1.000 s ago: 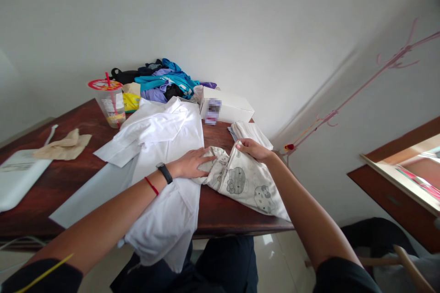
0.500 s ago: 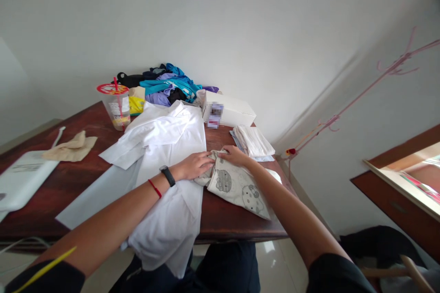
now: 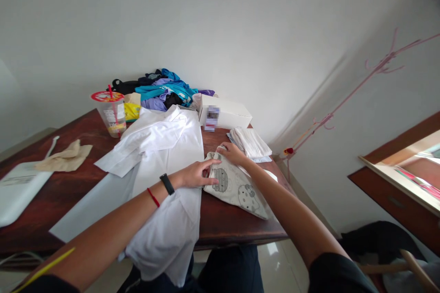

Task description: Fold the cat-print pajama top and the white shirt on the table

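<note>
A cream garment printed with grey cartoon cats (image 3: 237, 187) lies folded on the dark wooden table (image 3: 227, 219), near its right front corner. My left hand (image 3: 197, 173) rests on the garment's left edge with fingers stretched out flat. My right hand (image 3: 232, 152) lies on the garment's far top edge, fingers curled onto the cloth. A white shirt (image 3: 161, 155) is spread out just left of the garment and hangs over the table's front edge. A black watch and a red cord are on my left wrist.
A folded white cloth stack (image 3: 250, 143) and a white box (image 3: 225, 113) sit behind the garment. A heap of blue, purple and black clothes (image 3: 161, 89), a plastic cup with a red lid (image 3: 112, 110), a beige cloth (image 3: 65, 156) and a white bag (image 3: 17, 187) occupy the left.
My right hand carried the garment's right side leftward and back, folding it narrower. My left hand shifted from its crumpled left end to lie flat on the fold.
</note>
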A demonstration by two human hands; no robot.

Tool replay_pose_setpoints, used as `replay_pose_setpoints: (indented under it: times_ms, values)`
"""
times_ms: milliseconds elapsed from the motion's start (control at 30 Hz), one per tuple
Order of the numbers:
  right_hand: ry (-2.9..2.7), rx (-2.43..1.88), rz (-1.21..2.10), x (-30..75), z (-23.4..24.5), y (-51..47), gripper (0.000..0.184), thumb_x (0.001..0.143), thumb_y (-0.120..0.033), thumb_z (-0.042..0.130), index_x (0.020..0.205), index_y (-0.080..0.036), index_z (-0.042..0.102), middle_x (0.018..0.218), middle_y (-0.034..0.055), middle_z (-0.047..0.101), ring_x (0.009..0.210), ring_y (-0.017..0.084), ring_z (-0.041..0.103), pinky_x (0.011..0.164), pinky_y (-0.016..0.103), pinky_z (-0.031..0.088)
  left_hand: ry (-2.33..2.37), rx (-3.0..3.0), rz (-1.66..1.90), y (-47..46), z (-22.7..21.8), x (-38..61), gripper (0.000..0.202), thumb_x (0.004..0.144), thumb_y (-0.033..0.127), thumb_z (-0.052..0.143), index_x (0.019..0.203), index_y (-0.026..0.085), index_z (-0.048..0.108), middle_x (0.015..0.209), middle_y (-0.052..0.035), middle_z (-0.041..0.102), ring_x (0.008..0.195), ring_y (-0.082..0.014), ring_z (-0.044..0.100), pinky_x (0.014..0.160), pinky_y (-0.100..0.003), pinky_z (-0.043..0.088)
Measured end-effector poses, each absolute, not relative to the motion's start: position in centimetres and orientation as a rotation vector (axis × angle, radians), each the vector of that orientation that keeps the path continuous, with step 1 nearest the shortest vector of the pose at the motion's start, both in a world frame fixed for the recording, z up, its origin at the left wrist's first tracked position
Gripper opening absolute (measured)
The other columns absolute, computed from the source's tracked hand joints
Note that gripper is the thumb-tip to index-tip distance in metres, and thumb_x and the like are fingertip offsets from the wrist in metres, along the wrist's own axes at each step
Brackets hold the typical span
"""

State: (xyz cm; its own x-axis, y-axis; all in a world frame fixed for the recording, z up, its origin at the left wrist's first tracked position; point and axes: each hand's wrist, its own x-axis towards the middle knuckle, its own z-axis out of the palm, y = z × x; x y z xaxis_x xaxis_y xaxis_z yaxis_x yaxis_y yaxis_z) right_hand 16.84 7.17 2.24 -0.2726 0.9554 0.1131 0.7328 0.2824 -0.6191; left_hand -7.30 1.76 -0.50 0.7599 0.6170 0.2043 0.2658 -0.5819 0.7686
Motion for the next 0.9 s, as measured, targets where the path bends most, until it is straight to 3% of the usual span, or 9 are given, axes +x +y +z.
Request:
replay_pose_setpoints:
  times_ms: [67, 133, 233, 300, 433, 500, 667, 800, 900]
  values:
    - [-2.053, -1.468, 0.687, 16.8, 2.6, 7.1, 0.035, 0.093, -0.052, 0.054, 0.091, -0.018, 0.065, 0.089, 0.0044, 0.071, 0.086, 0.021, 0.063, 0.077, 0.031, 0.048, 0.595, 2.149, 0.595, 1.7, -0.4, -7.3, 0.072, 0.087, 0.060, 0.069, 0.147, 0.023, 0.053, 0.091, -0.0031, 0.067, 0.081, -0.0208, 0.064, 0.075, -0.028, 0.049]
    - [-1.980, -1.407, 0.795, 16.8, 3.0, 7.3, 0.042, 0.093, -0.059, 0.051, 0.095, -0.019, 0.063, 0.091, 0.0049, 0.071, 0.087, 0.022, 0.064, 0.077, 0.032, 0.050, 0.532, 2.108, 0.605, 1.6, -0.1, -7.4, 0.068, 0.088, 0.057, 0.069, 0.146, 0.024, 0.055, 0.112, -0.0074, 0.069, 0.100, -0.0243, 0.065, 0.087, -0.031, 0.050]
    - [-1.893, -1.387, 0.843, 16.5, 3.2, 7.9, 0.048, 0.091, -0.065, 0.050, 0.096, -0.019, 0.063, 0.091, 0.0056, 0.071, 0.090, 0.023, 0.065, 0.079, 0.033, 0.051, 0.497, 2.067, 0.642, 1.5, 0.2, -7.3, 0.068, 0.089, 0.052, 0.069, 0.149, 0.024, 0.051, 0.139, -0.0095, 0.061, 0.123, -0.0271, 0.058, 0.103, -0.034, 0.045]
    - [-1.895, -1.421, 0.774, 16.1, 2.9, 8.5, 0.046, 0.090, -0.064, 0.052, 0.093, -0.019, 0.064, 0.092, 0.0059, 0.071, 0.091, 0.024, 0.065, 0.081, 0.034, 0.050, 0.601, 2.057, 0.701, 1.7, 0.2, -7.2, 0.061, 0.091, 0.050, 0.068, 0.143, 0.021, 0.056, 0.129, -0.0094, 0.066, 0.113, -0.0259, 0.062, 0.097, -0.034, 0.047]
    - [-1.915, -1.452, 0.712, 15.6, 2.1, 9.3, 0.037, 0.087, -0.054, 0.059, 0.086, -0.018, 0.066, 0.090, 0.0059, 0.071, 0.088, 0.024, 0.063, 0.081, 0.034, 0.047, 0.803, 2.026, 0.753, 2.2, 0.1, -7.3, 0.047, 0.093, 0.050, 0.064, 0.124, 0.015, 0.068, 0.087, -0.0040, 0.069, 0.076, -0.0193, 0.061, 0.073, -0.030, 0.048]
    - [-1.918, -1.462, 0.700, 15.5, 1.9, 9.3, 0.035, 0.086, -0.052, 0.060, 0.084, -0.018, 0.066, 0.087, 0.0057, 0.070, 0.086, 0.024, 0.063, 0.079, 0.034, 0.047, 0.758, 2.000, 0.700, 2.3, 0.1, -7.3, 0.048, 0.092, 0.050, 0.064, 0.124, 0.014, 0.068, 0.091, -0.0052, 0.070, 0.079, -0.0196, 0.062, 0.075, -0.030, 0.049]
    - [-1.887, -1.431, 0.719, 15.8, 2.2, 9.2, 0.041, 0.088, -0.056, 0.058, 0.086, -0.017, 0.068, 0.085, 0.0053, 0.071, 0.083, 0.022, 0.062, 0.075, 0.032, 0.046, 0.603, 2.003, 0.655, 1.6, 0.7, -6.9, 0.047, 0.089, 0.043, 0.071, 0.129, 0.018, 0.068, 0.128, -0.0104, 0.069, 0.115, -0.0262, 0.063, 0.102, -0.036, 0.046]
    - [-1.933, -1.362, 0.723, 16.0, 2.4, 9.3, 0.046, 0.089, -0.061, 0.058, 0.088, -0.017, 0.070, 0.085, 0.0054, 0.071, 0.081, 0.022, 0.062, 0.071, 0.031, 0.045, 0.850, 2.190, 0.818, 0.6, 1.4, -6.3, 0.021, 0.092, 0.032, 0.065, 0.102, 0.019, 0.079, 0.104, -0.0097, 0.075, 0.102, -0.0271, 0.066, 0.098, -0.039, 0.047]
    - [-2.018, -1.347, 0.671, 16.1, 2.4, 9.1, 0.043, 0.085, -0.061, 0.063, 0.083, -0.019, 0.072, 0.081, 0.0037, 0.071, 0.076, 0.020, 0.060, 0.069, 0.031, 0.042, 0.894, 2.288, 0.861, -0.1, 1.8, -6.1, 0.019, 0.092, 0.027, 0.063, 0.093, 0.020, 0.081, 0.092, -0.0088, 0.074, 0.089, -0.0247, 0.066, 0.088, -0.037, 0.049]
